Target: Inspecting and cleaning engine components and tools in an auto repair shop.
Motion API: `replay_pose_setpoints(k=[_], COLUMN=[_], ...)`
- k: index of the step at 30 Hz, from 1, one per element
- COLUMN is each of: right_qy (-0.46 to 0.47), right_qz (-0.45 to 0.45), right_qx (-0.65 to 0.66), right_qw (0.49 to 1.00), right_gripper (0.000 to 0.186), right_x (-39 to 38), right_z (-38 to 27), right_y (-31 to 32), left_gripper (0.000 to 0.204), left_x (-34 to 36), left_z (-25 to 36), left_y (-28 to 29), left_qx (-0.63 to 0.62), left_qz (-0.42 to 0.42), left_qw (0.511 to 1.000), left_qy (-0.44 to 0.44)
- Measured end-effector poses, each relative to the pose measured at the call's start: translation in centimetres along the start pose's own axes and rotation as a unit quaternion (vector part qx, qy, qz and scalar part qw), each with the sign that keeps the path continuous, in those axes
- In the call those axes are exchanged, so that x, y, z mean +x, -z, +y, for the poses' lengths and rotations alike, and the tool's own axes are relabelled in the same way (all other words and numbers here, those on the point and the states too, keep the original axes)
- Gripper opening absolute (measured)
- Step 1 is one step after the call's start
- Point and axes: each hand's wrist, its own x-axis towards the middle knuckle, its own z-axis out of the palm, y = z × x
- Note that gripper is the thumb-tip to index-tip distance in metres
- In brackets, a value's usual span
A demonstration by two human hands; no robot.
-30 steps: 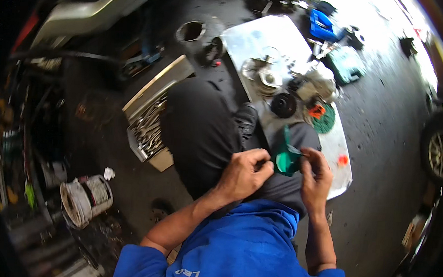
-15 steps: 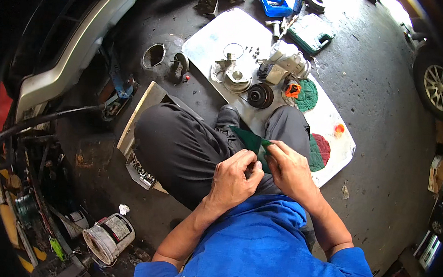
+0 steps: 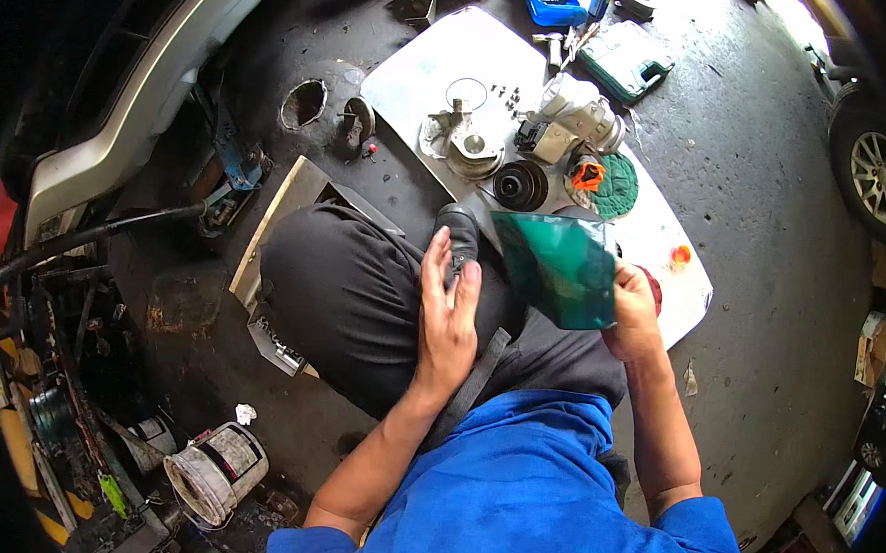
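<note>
My right hand (image 3: pixel 630 311) grips a translucent green plastic sheet or pouch (image 3: pixel 554 267) by its right edge. My left hand (image 3: pixel 446 317) is open beside it, fingers stretched upward over my dark trousers, near a black shoe (image 3: pixel 457 224). Beyond them a pale flat board (image 3: pixel 670 248) bears metal housings (image 3: pixel 472 148), a dark round pulley-like part (image 3: pixel 519 185), a white plastic part (image 3: pixel 570 105), several small fasteners, an orange cloth-like item (image 3: pixel 586 178), a green quilted pad (image 3: pixel 619 191) and a red-orange cap (image 3: pixel 681 256).
An open metal toolbox (image 3: pixel 277 228) stands left of my leg, a dirty white bucket (image 3: pixel 222 475) lower left. A vehicle bumper (image 3: pixel 108 169) and black bar (image 3: pixel 94 243) are at left, a wheel (image 3: pixel 874 174) at right, a green case (image 3: pixel 615 60) and blue tray (image 3: pixel 555 4) beyond the board.
The green sheet has been spread out and moved up and rightward in my right hand. My left hand has let go of it and straightened its fingers, moving slightly up and left.
</note>
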Motion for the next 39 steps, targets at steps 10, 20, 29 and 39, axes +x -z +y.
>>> replay_pose_setpoints(k=[10, 20, 29, 39], right_qy=[-0.014, -0.020, -0.028, -0.027], right_qz=[-0.033, -0.033, -0.111, -0.136], right_qx=[0.246, -0.039, -0.047, -0.011], right_qw=[0.969, 0.998, 0.992, 0.990], right_gripper=[0.049, 0.046, 0.026, 0.018], right_x=[-1.3, -0.2, 0.6, 1.8], right_z=[0.2, -1.6, -1.0, -0.1], right_y=[3.8, 1.9, 1.0, -1.1], left_gripper=[0.029, 0.034, 0.032, 0.034], left_x=[1.4, 0.5, 0.2, -0.3], left_z=[1.8, 5.4, 7.3, 9.9], left_y=[-0.5, 4.1, 4.8, 4.4], left_qx=[-0.230, -0.128, -0.107, 0.056], left_qz=[-0.165, -0.173, -0.122, -0.076], left_qw=[0.924, 0.955, 0.972, 0.995], left_qy=[0.258, 0.206, 0.172, 0.013])
